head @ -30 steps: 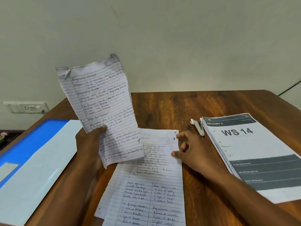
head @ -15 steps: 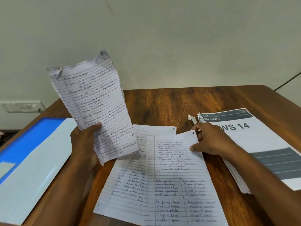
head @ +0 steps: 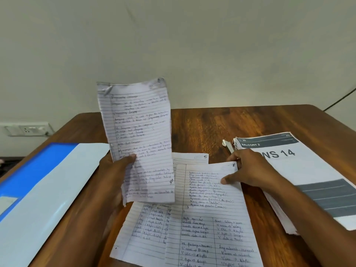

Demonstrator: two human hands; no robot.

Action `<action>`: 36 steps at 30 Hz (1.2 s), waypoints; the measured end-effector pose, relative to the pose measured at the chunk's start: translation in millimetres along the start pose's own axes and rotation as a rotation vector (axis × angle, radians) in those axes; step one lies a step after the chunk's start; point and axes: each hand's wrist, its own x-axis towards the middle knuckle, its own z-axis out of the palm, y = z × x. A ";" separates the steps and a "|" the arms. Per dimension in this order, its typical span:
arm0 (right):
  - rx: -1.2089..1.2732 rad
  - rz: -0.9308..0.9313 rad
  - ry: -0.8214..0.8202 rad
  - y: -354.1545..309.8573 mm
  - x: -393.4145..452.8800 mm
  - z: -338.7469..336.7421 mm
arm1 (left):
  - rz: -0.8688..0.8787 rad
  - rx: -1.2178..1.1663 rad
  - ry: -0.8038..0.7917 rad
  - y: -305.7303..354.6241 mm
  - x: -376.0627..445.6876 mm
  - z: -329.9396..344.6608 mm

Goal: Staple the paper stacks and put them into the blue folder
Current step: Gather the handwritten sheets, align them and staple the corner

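Note:
My left hand (head: 115, 170) holds a stapled stack of handwritten lined pages (head: 138, 132) upright above the table, a staple at its top left corner. My right hand (head: 250, 170) pinches the top right corner of a loose lined sheet (head: 212, 218), thumb on top. That sheet lies askew over another lined sheet (head: 146, 228) on the wooden table (head: 212, 128). The open blue folder (head: 38, 180) lies at the left, its pale inner flap facing up. A small white stapler (head: 227, 145) lies just beyond my right hand.
A thick printed stack with "WS 14" on its cover (head: 308, 180) lies at the right, partly under my right forearm. A wall socket (head: 27, 129) sits on the wall at the left. A dark cable (head: 341, 101) runs at the far right.
My right hand took the top loose sheet by its corner and slid it rightward, uncovering the sheet below. The held stack shifted toward the middle of the view.

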 end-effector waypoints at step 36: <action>1.630 -0.154 0.349 -43.8 -27.7 -32.3 | -0.010 0.193 -0.437 3.0 -59.9 44.4</action>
